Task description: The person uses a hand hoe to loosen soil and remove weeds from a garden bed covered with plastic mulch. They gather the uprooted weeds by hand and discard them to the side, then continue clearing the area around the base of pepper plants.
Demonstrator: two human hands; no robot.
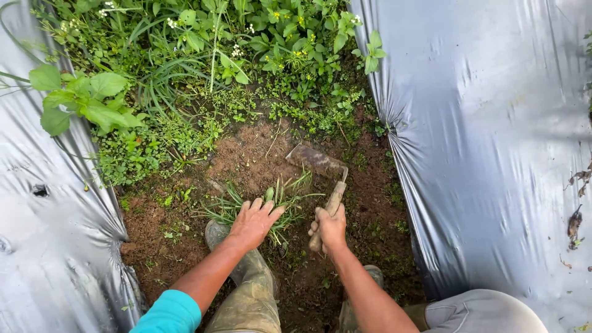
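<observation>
Brown dirt down the middle of a narrow furrow, with grey plastic sheet banked up on the right edge and more of the same sheet on the left; so the only bare working room is that strip of soil between them; right hand has its grip closed round the wooden handle of a small hoe, handle angled up and away so the rusty blade sits flat-ish on the dirt just past the grass clump, probably so it can bite in behind the roots; left hand is spread, fingers pressed onto that same clump, looks like it's pinning or gathering the blades rather than fully gripping, can't quite tell how closed it is; muddy boots planted right below the hands, so it's a tight crouch; thick weeds crowd the far end of the furrow, and a leafy stem flops over the left sheet.
</observation>
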